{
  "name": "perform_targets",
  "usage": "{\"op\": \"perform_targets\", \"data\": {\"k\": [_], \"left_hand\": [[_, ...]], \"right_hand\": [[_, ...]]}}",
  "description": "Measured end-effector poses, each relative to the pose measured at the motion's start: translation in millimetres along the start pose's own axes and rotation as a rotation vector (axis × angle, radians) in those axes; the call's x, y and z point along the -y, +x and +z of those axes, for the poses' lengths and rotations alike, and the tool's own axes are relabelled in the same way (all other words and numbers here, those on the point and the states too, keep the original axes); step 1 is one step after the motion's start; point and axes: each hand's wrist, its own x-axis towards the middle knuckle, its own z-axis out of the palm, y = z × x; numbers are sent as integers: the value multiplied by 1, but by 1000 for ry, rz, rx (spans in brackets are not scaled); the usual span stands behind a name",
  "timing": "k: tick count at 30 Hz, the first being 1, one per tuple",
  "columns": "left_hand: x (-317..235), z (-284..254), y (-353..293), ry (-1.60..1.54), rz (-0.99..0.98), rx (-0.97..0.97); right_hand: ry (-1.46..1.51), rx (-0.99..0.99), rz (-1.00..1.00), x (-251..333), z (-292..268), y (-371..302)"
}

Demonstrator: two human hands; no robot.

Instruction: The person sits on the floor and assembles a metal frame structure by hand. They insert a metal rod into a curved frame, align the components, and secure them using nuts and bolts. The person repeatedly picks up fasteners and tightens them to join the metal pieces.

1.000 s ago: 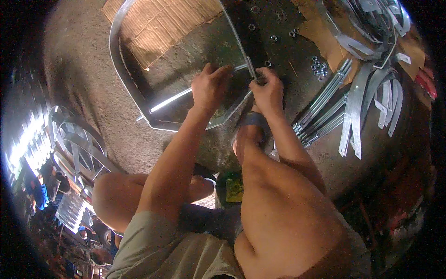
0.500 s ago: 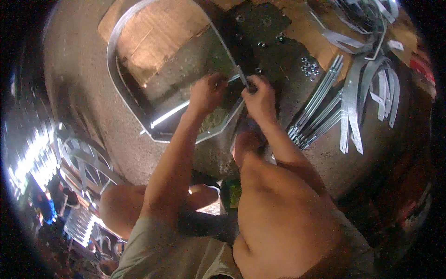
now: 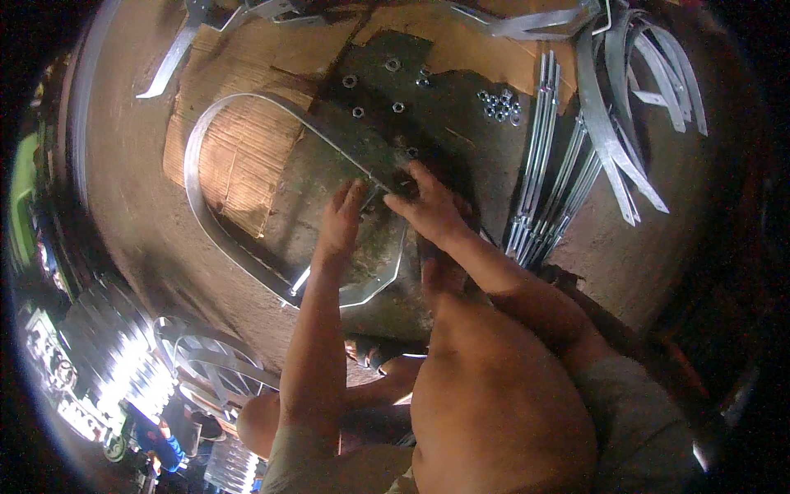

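A bent metal strap loop (image 3: 194, 165) lies on the floor ahead of me, with a thin metal rod (image 3: 300, 281) running across it. My left hand (image 3: 339, 221) is inside the loop, its fingers closed around the rod near the upper end. Beside it, my right hand (image 3: 432, 210) is at the loop's right side, where the rod meets the strap. Its thumb and forefinger are spread, with the thumb at the strap's edge. The forefinger reaches close to a dim nut (image 3: 411, 153) on the floor; the other fingers are partly hidden.
Loose nuts (image 3: 358, 112) and a nut cluster (image 3: 499, 107) lie beyond my hands. To the right are bundled threaded rods (image 3: 539, 165) and curved metal strips (image 3: 605, 123). Flat cardboard (image 3: 239, 156) lies under the loop. A spoked metal frame (image 3: 214, 354) stands at lower left.
The view has shifted, and the loop sits lower in the picture. My right hand has gone from gripping the strap at the rod's end to spread fingers. My left hand stays at the rod.
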Motion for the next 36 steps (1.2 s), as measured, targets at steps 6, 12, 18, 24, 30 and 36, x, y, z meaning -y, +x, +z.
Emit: {"op": "perform_targets", "data": {"k": [6, 12, 18, 24, 30, 36], "left_hand": [[-64, 23, -15, 142, -124, -44], [-62, 24, -15, 83, -154, -78], [-46, 18, -2, 45, -179, -57], [-47, 22, -8, -31, -215, -144], [-40, 19, -10, -112, -195, -132], [-39, 25, -8, -98, -186, -185]], "right_hand": [[6, 135, 78, 17, -13, -5], [-40, 16, -61, 2, 4, -10], [-57, -84, -102, -2, 9, -16], [61, 15, -72, 5, -6, -17], [53, -34, -95, 0, -6, -34], [-22, -19, -68, 5, -11, -36]]}}
